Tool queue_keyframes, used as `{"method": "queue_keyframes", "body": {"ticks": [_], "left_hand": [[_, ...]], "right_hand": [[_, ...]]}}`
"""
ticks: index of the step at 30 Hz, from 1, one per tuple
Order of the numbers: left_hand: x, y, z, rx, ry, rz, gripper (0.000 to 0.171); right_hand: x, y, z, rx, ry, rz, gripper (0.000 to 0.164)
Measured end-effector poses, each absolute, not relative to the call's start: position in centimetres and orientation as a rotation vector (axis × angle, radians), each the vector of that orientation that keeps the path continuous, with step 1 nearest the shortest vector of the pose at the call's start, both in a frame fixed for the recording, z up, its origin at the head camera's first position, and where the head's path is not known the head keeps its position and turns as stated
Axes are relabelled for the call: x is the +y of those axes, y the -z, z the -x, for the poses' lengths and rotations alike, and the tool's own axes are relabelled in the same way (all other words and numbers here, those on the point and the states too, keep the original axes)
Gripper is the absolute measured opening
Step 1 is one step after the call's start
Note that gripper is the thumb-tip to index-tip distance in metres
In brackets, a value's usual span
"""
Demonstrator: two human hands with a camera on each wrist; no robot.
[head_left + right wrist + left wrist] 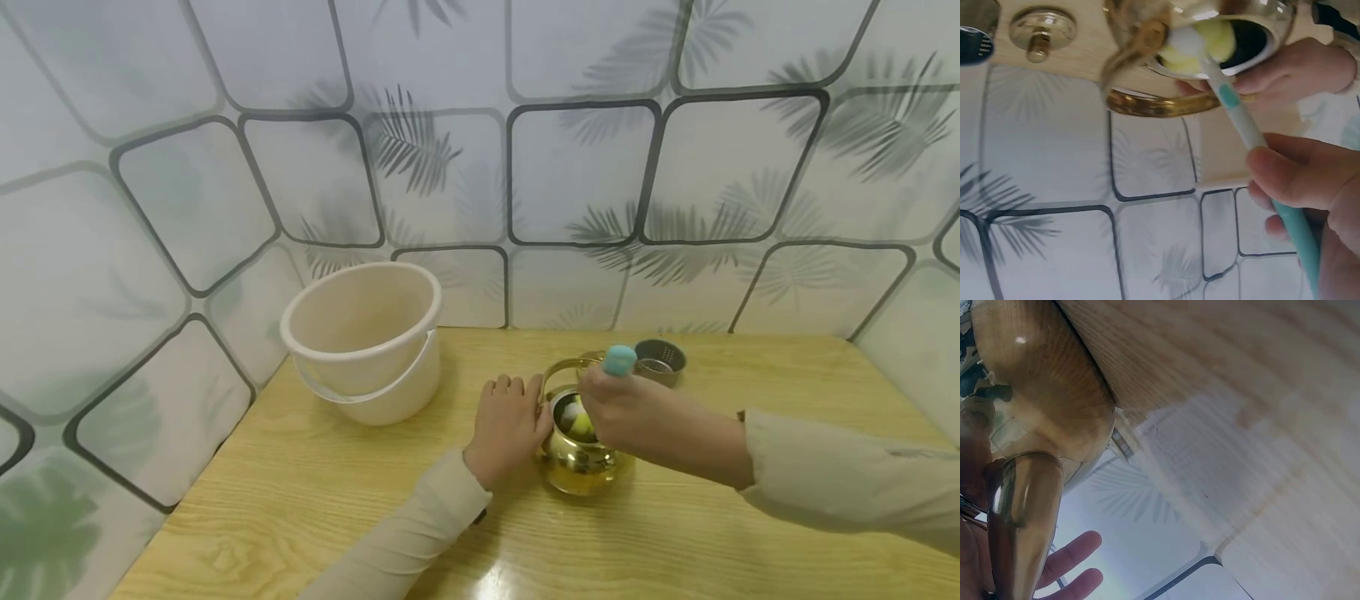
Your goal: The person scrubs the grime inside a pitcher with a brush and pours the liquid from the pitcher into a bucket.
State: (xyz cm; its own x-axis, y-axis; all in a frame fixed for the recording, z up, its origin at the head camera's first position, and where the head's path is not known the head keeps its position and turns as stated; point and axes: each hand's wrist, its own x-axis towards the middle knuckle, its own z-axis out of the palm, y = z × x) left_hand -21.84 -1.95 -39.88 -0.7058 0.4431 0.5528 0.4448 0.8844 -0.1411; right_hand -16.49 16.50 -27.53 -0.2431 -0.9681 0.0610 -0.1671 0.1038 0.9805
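Observation:
A shiny gold kettle (581, 471) stands on the wooden table with its top opening uncovered and its arched handle (1166, 106) raised. My left hand (510, 421) holds the kettle at its left side, thumb by the rim. In the left wrist view, the spout (1025, 519) passes between the thumb and the spread fingers (1075, 556). My right hand (626, 412) grips a cleaning brush by its turquoise and white handle (1244, 125). The brush's yellow and white sponge head (1216, 44) is in the kettle's opening; its lower part is hidden.
A cream bucket (375, 392) with a white bail handle stands at the back left. Behind the kettle sit a dark perforated strainer cup (660, 360) and a gold lid with a knob (1041, 31). Patterned walls (577, 175) border the table's back and sides.

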Motion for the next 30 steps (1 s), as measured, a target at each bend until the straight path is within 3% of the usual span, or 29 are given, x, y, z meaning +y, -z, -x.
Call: {"method": "queue_keyframes", "body": {"ticks": [8,13,18,30], "left_hand": [[-1.9,39.9,21.8,-2.444,0.015,0.626,0.03],[-1.9,39.9,21.9,-2.443,0.013,0.616,0.028],[-1.9,39.9,21.8,-2.464,0.007,0.614,0.029],[-1.9,39.6,21.7,-2.463,0.028,0.627,0.029]], "right_hand": [[15.4,26.1,17.3,-1.637,1.357,-1.136,0.038],[16.1,25.1,18.8,-1.865,1.181,-1.295,0.016],[17.2,24.7,20.3,-2.177,0.925,-1.391,0.029],[20.3,26.3,21.2,-2.369,0.455,-1.341,0.038]]}}
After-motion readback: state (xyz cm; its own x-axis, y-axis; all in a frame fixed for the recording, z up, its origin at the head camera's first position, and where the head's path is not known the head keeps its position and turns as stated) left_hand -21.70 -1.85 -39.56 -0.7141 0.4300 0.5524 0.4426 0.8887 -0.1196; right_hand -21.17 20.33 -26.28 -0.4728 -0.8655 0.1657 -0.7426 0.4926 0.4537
